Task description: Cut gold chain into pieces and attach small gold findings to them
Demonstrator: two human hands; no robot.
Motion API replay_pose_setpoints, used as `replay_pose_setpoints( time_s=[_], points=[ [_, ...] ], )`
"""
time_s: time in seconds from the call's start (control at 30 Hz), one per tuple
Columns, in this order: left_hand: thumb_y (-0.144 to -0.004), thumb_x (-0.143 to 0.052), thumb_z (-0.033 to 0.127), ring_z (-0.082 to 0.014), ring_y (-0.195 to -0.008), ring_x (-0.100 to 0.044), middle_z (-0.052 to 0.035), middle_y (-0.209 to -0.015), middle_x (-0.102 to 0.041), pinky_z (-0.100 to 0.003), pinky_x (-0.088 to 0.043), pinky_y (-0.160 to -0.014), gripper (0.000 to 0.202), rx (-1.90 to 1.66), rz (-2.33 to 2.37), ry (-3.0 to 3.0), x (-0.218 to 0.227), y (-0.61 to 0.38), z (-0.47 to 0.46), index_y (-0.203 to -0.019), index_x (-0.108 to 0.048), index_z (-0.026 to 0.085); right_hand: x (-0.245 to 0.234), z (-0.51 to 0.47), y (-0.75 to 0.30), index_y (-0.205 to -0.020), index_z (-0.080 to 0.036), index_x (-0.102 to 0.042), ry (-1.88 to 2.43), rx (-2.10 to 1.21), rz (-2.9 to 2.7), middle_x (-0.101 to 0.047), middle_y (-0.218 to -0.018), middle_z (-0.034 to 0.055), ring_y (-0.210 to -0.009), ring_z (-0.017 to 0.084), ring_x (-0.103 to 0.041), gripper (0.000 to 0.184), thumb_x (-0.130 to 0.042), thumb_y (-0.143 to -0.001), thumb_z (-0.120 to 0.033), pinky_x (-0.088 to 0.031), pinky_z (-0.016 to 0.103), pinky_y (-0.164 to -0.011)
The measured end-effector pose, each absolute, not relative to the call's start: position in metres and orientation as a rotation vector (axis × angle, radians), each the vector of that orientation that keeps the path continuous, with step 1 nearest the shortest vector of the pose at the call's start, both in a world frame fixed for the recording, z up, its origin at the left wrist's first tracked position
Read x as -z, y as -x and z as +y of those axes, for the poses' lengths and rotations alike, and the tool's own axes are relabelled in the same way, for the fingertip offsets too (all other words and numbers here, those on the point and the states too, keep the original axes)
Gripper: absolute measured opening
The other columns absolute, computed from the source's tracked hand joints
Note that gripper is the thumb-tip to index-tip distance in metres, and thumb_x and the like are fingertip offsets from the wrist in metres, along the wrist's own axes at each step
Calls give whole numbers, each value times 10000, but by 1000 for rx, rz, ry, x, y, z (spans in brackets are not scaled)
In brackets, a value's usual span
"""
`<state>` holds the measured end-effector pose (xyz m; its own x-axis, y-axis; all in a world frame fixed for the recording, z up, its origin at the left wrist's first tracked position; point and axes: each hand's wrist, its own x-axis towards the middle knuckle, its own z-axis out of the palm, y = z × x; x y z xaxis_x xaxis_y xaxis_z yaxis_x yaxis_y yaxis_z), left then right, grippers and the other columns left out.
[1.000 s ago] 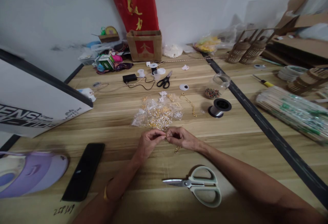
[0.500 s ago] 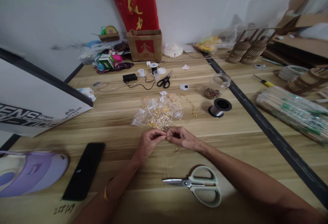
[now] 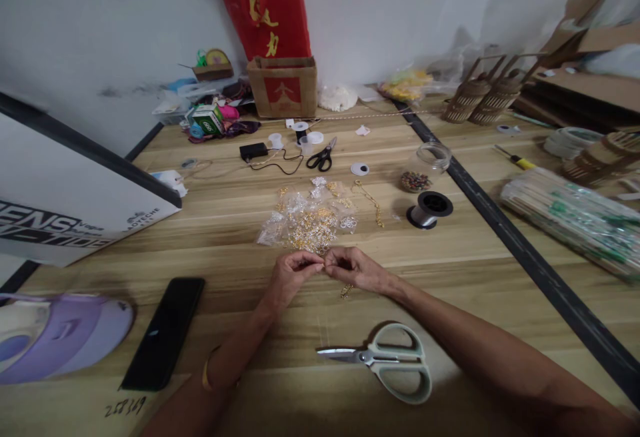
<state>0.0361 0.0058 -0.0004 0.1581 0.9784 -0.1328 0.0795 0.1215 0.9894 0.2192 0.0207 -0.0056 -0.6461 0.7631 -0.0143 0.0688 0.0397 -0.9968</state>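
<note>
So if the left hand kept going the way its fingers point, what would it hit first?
Most likely the right hand: the left hand points rightward at its pinched fingertips, nearly touching. A small gold chain piece hangs just below.

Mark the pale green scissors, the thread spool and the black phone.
pale green scissors (image 3: 373, 358), head view, by the pivot.
thread spool (image 3: 429, 209), head view, on its top flange.
black phone (image 3: 164, 332), head view, middle of the screen.

— Where do we have room?
— Bare surface (image 3: 225, 237) beside our left hand (image 3: 293, 276), out to the phone (image 3: 164, 332).
— What blocks us?
— Scissors (image 3: 387, 360) nearer us than our right hand (image 3: 353, 267); trinket bags (image 3: 310, 220) just ahead.
</note>
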Motion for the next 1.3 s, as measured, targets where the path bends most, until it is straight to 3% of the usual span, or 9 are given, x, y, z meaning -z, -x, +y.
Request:
replay_pose_setpoints(
  time_s=[1.3],
  points=[
    [-612, -733, 195, -137, -637, -608, -17, -664, -690, -220, -464, -626, 88, -971, 1193, -1240, -3, -38, 5, -683, -708, 148, 5, 20, -219, -758, -150, -513, 848, -1642, -1784, -382, -600, -47, -537, 82, -319, 245, -557, -830, -381, -239, 230, -505]
  ],
)
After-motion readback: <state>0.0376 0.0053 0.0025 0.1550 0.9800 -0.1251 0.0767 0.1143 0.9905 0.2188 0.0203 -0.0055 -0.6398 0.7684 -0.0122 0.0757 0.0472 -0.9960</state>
